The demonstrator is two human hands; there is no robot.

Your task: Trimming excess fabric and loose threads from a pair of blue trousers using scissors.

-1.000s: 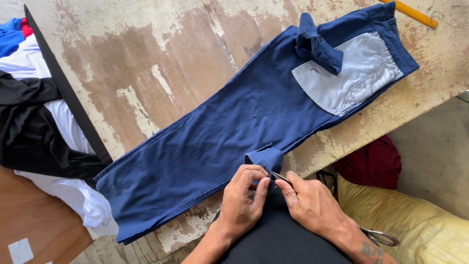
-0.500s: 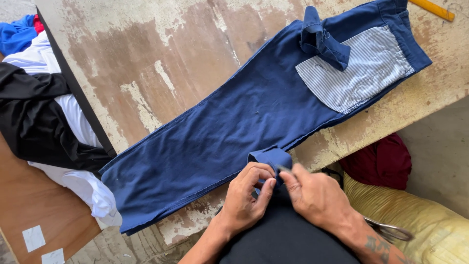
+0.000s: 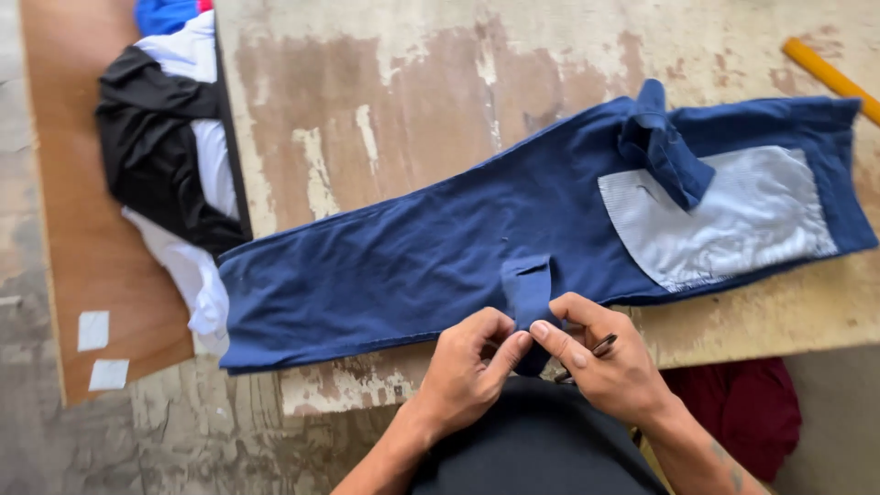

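Navy blue trousers (image 3: 440, 257) lie inside out across a worn, paint-flaked table (image 3: 385, 110), with a pale grey pocket lining (image 3: 733, 215) showing at the right end. At the near edge a small fold of the blue cloth (image 3: 529, 289) stands up. My left hand (image 3: 472, 367) and my right hand (image 3: 610, 362) pinch this fold between thumbs and fingers. A small dark metal tool (image 3: 600, 348), likely a thread snipper, is tucked in my right hand.
A heap of black, white and blue clothes (image 3: 170, 156) lies at the left over a brown board (image 3: 73, 229). A yellow ruler (image 3: 830, 78) sits at the far right corner. Dark red cloth (image 3: 733, 412) lies below the table edge.
The view has shifted, so the trousers sit further right and lower. My hands stay on the blue fold and have lifted it a little higher onto the table edge.
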